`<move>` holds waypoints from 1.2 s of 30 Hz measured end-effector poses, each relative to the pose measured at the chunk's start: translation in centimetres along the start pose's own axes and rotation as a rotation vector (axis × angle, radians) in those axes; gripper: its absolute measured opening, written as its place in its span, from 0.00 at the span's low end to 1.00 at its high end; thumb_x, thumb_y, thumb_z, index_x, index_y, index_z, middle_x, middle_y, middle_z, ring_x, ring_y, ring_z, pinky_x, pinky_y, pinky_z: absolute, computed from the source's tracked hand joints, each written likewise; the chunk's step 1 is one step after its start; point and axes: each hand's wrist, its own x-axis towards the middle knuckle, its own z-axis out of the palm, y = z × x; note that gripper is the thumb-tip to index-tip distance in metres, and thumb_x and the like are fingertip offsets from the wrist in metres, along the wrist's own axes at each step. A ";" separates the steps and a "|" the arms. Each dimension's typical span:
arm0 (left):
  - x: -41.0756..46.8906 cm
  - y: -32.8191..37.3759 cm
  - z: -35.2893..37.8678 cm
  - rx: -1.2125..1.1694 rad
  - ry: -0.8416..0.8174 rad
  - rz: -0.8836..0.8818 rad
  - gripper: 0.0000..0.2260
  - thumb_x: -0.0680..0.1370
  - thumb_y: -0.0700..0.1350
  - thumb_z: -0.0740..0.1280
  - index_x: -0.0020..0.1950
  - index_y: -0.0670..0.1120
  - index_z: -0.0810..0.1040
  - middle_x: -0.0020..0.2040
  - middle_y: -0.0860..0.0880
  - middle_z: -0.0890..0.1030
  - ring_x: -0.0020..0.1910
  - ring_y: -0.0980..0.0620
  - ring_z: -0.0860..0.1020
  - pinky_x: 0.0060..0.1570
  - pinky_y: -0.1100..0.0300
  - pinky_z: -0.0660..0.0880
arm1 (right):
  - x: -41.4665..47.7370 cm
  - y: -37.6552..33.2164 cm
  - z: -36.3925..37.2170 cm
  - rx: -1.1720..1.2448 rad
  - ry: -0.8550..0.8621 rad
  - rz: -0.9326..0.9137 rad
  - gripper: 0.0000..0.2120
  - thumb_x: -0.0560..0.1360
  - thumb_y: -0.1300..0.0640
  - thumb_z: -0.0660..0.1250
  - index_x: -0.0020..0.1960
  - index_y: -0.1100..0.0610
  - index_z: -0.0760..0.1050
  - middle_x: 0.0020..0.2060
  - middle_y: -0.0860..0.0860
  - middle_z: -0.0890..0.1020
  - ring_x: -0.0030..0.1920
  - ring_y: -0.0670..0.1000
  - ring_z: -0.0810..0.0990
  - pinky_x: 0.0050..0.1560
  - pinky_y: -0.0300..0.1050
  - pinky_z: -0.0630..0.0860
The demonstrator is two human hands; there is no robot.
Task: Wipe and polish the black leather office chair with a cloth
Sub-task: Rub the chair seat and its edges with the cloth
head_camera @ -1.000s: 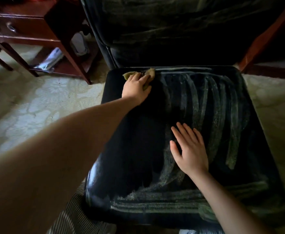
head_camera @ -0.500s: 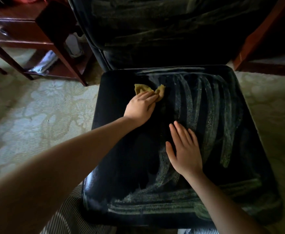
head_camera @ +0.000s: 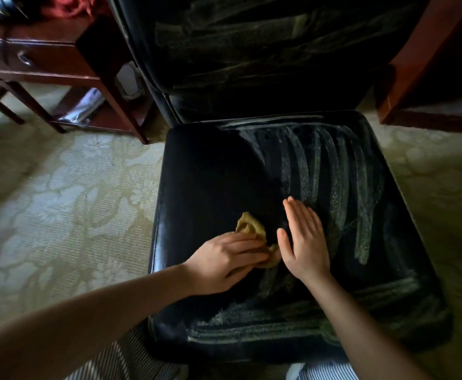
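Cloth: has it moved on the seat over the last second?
Yes. The cloth, pressed under the left hand, has slid from the back edge of the seat toward its front, and now lies beside the right hand.

Chair (head_camera: 405, 256): black glossy leather, seen from above on my feed.
Seat (head_camera: 210, 182): flat and squarish; left half dark and shiny, right half and near edge covered in pale streaks.
Back (head_camera: 251, 50): rises from the seat's far edge, with faint pale smears across it.
Cloth (head_camera: 250, 227): small, tan, crumpled; on the seat left of centre, pressed under my left hand (head_camera: 224, 259), with a bunched corner poking out beyond the fingers.
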 end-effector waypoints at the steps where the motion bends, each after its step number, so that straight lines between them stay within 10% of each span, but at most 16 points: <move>1: 0.0 -0.3 -0.3 -0.021 0.016 0.025 0.14 0.79 0.45 0.61 0.63 0.46 0.78 0.62 0.46 0.77 0.64 0.50 0.73 0.65 0.57 0.68 | 0.1 0.1 -0.1 0.003 -0.007 -0.005 0.25 0.78 0.52 0.53 0.70 0.65 0.65 0.67 0.60 0.71 0.67 0.57 0.68 0.70 0.52 0.60; 10: 7.8 -13.5 -5.8 0.068 0.387 -0.795 0.17 0.80 0.44 0.59 0.68 0.43 0.71 0.65 0.41 0.73 0.66 0.43 0.69 0.65 0.54 0.65 | 0.0 0.4 0.1 -0.035 -0.081 0.010 0.28 0.81 0.46 0.41 0.69 0.62 0.68 0.69 0.58 0.69 0.70 0.52 0.61 0.73 0.46 0.49; 17: 12.4 -15.8 -5.6 0.152 0.393 -0.899 0.16 0.79 0.42 0.58 0.65 0.43 0.75 0.65 0.44 0.74 0.66 0.45 0.69 0.62 0.56 0.64 | 0.3 0.3 0.6 -0.099 -0.084 -0.031 0.29 0.82 0.47 0.41 0.65 0.62 0.72 0.66 0.59 0.73 0.69 0.55 0.65 0.71 0.50 0.56; 36: 13.6 -7.4 -0.9 0.100 0.142 -0.308 0.16 0.76 0.42 0.60 0.62 0.41 0.78 0.62 0.42 0.78 0.62 0.42 0.75 0.63 0.54 0.68 | 0.3 -0.1 0.8 -0.155 0.028 -0.017 0.27 0.81 0.48 0.41 0.73 0.64 0.55 0.70 0.61 0.67 0.70 0.56 0.65 0.69 0.52 0.60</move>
